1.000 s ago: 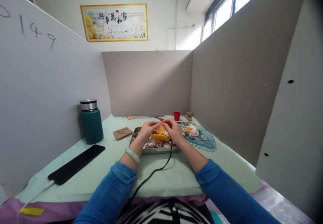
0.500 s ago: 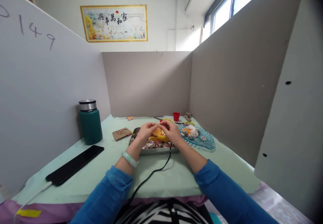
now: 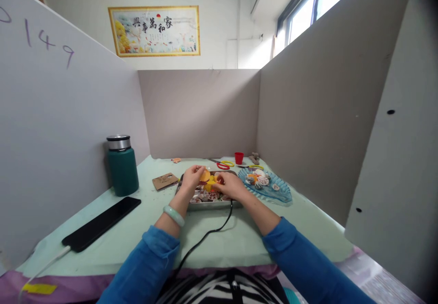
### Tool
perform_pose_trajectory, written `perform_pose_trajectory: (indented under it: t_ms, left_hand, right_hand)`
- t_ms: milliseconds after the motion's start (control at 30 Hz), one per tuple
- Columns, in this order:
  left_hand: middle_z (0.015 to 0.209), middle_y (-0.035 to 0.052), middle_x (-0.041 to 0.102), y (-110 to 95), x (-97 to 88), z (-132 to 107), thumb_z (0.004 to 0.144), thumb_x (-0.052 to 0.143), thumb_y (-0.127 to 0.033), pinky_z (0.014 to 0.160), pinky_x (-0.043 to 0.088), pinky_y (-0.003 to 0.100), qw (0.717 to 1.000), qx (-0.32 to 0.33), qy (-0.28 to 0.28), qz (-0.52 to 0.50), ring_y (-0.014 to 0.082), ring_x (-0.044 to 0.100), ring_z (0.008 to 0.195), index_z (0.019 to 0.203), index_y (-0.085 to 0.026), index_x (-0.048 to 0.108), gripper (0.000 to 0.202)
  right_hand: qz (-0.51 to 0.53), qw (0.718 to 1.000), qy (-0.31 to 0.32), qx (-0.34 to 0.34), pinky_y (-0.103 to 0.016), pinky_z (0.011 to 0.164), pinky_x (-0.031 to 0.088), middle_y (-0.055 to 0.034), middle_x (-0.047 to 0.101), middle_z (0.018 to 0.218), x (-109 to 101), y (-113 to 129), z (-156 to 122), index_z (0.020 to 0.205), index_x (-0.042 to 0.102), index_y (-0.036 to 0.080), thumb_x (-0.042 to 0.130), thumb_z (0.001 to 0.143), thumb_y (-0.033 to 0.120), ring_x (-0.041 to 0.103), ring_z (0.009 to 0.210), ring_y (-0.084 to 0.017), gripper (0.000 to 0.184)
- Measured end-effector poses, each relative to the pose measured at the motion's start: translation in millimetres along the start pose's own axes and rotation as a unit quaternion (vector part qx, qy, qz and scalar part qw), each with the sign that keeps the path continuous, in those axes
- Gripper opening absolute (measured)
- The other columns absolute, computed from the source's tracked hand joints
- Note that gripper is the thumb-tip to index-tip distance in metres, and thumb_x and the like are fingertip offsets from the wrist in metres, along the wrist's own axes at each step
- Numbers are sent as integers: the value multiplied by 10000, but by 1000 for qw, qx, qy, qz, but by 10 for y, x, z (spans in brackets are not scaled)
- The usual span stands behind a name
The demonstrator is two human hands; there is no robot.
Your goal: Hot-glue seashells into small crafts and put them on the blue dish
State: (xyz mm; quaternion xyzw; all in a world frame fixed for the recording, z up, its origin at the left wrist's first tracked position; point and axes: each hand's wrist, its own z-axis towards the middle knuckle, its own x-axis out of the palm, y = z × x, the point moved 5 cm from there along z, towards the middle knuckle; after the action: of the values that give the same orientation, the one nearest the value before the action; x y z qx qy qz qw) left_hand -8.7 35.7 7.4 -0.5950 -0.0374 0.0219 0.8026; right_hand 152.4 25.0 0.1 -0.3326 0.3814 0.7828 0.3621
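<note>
Between the fingertips of my left hand (image 3: 192, 179) is a flat, rounded orange piece (image 3: 205, 175), held above the tray; its material is unclear. My right hand (image 3: 232, 185) has its fingers closed round a yellow glue gun (image 3: 209, 185), mostly hidden by the hand. A black cord (image 3: 219, 228) runs from under this hand toward the table's front edge. Below both hands sits a metal tray (image 3: 201, 207) with several shells (image 3: 212, 196) in it.
Right of the tray is a blue shell-shaped dish (image 3: 281, 193) holding shells. Behind lie scissors (image 3: 224, 164) and a red cup (image 3: 239, 158). A brown card (image 3: 165, 181), green bottle (image 3: 123, 169) and phone (image 3: 101, 224) are on the left. Partitions (image 3: 200, 112) enclose the table.
My hands have moved apart. The orange piece has shifted left with my left hand, while my right hand has come down onto the yellow glue gun.
</note>
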Motion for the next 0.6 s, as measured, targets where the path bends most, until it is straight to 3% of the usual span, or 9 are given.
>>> perform_pose_trajectory:
  t_ms: [100, 233, 300, 400, 500, 600]
  left_hand:
    - [737, 51, 619, 15, -34, 27, 709, 645, -391, 497, 497, 244, 1000, 4, -14, 26, 149, 586, 621, 814, -139, 606, 275]
    - [750, 54, 636, 19, -86, 59, 731, 623, -396, 465, 467, 218, 998, 4, -34, 57, 146, 595, 597, 869, -146, 617, 285]
    - [756, 52, 637, 22, -111, 79, 736, 620, -398, 471, 469, 216, 998, 5, -38, 54, 145, 600, 603, 877, -144, 620, 290]
    - [761, 52, 628, 35, -137, 99, 727, 638, -394, 482, 478, 223, 998, 3, -43, 39, 143, 596, 617, 864, -136, 626, 292]
    - [792, 58, 633, 60, -129, 100, 696, 678, -391, 498, 487, 228, 999, -2, -32, 9, 142, 594, 639, 868, -129, 637, 315]
    - [793, 58, 640, 87, -98, 91, 673, 703, -386, 510, 496, 235, 1000, -9, -11, -18, 145, 596, 656, 869, -123, 644, 333]
  right_hand:
    - [-66, 996, 56, 18, -252, 626, 348, -67, 665, 904, 64, -24, -37, 953, 606, 208, 658, 653, 566, 591, 809, -213, 470]
    - [-73, 995, 73, 18, -254, 625, 348, -69, 676, 895, 86, -36, -28, 981, 598, 209, 613, 718, 516, 604, 818, -223, 404]
    - [-26, 998, 56, 18, -251, 626, 352, -59, 677, 870, 72, -41, 4, 976, 603, 208, 567, 774, 455, 604, 801, -206, 322]
    - [121, 990, 8, 73, -240, 583, 360, -41, 648, 748, 17, -93, 48, 913, 606, 180, 527, 810, 424, 580, 673, -163, 276]
    - [325, 936, -17, 137, -230, 467, 333, 22, 521, 554, -11, -139, 52, 838, 568, 172, 562, 778, 472, 455, 461, -107, 306]
    - [491, 861, -27, 130, -218, 408, 303, 80, 398, 475, -46, -105, 43, 797, 523, 189, 660, 689, 448, 345, 398, -76, 312]
